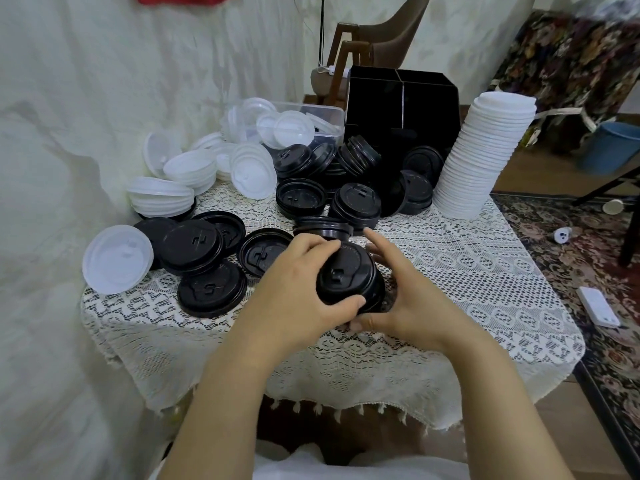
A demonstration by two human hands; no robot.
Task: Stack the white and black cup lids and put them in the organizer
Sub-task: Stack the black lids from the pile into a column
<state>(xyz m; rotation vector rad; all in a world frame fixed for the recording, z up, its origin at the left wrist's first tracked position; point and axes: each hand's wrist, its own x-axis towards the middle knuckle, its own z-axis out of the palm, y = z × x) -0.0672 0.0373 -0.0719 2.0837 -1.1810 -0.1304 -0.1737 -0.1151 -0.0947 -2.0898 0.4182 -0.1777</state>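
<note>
Gripping a stack of black lids (349, 277), left hand (301, 289) and right hand (408, 292) fingers curl around it.

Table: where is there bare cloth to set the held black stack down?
Bare cloth lies right of the hands, below the tall white lid stack, and along the near table edge. Loose black lids and white lids crowd the left and back.

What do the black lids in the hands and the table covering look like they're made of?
Black lid stack: apparently thin moulded plastic, with a dull sheen and embossed detail on top. Tablecloth: cream lace-like openwork fabric, probably crochet or machine lace, with holes showing dark beneath and a tasselled fringe.
</note>
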